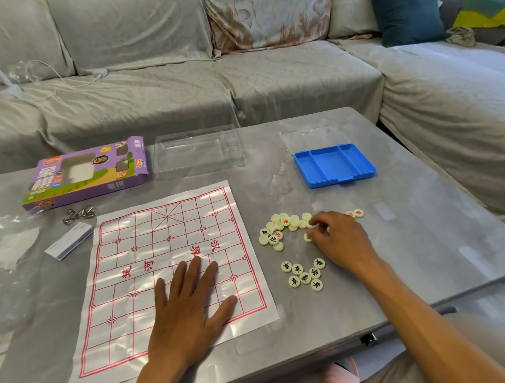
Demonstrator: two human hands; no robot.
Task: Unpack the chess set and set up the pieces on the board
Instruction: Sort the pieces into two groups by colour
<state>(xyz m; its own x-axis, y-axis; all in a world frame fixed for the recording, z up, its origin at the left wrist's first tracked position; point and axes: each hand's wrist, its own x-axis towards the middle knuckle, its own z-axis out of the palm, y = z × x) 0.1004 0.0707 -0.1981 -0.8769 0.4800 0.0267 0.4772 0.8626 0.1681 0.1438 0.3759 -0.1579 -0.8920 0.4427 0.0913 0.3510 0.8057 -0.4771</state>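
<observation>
Left hand (191,303) flat with fingers spread on the paper xiangqi board (167,278), right hand (340,238) with curled fingertips pinching a disc in the loose piece pile (286,226) on the grey tabletop (422,251), six black-marked pieces (305,274) grouped nearer

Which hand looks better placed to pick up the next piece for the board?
The right hand: its curled fingers are already among the loose pile of pieces beside the paper board. The left hand lies flat on the board, apparently holding it down.

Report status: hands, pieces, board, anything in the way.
Left hand flat on board. Right hand fingering loose pieces beside it; grip unclear. Sorted cluster nearer. No pieces on board, nothing blocking.
</observation>
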